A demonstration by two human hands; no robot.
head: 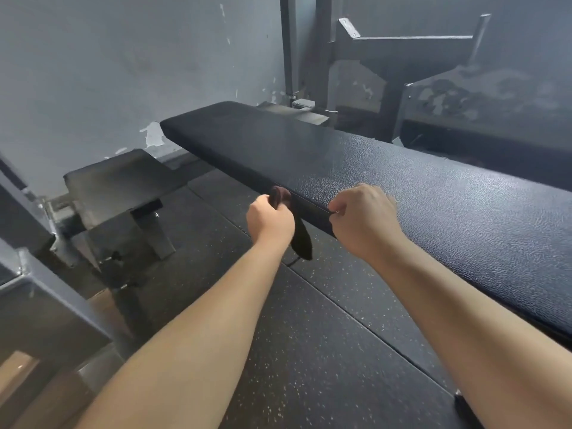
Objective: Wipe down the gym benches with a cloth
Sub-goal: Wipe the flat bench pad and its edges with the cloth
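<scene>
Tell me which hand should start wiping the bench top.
Probably the left. The left hand grips the cloth, which hangs beside the bench at its near edge. The right hand is curled at that edge; whether it pinches any cloth is unclear.

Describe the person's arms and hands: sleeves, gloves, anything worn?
Nothing worn that shows: the left forearm and right forearm have no sleeves in view. The left hand and right hand are ungloved, and no watch or band shows at either wrist.
</scene>
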